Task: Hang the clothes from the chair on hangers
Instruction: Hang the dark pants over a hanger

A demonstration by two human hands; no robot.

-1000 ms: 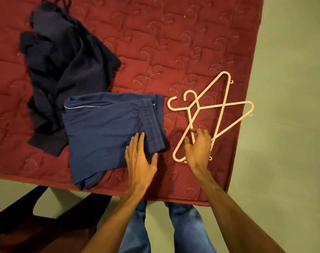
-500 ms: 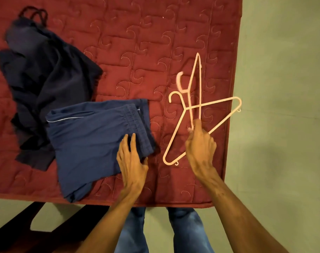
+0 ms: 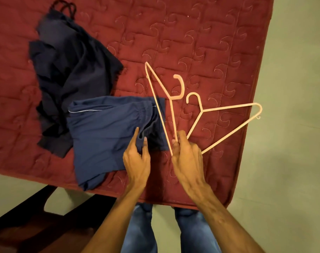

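Right hand [image 3: 186,157] pinches hanger [image 3: 157,102] corner, hanger pointing away, bar across shorts [image 3: 104,132] waistband; left hand [image 3: 137,159] pinches waistband just beside.

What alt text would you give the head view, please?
The right hand grips a peach plastic hanger across the edge of a folded blue elastic-waisted garment, whose waistband the left hand pinches. A second peach hanger and a crumpled dark navy garment lie on the red quilted mattress.

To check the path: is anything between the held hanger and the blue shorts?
Nothing visible. The held hanger crosses the blue shorts at the waistband, which the left hand pinches; the second hanger lies to its right.
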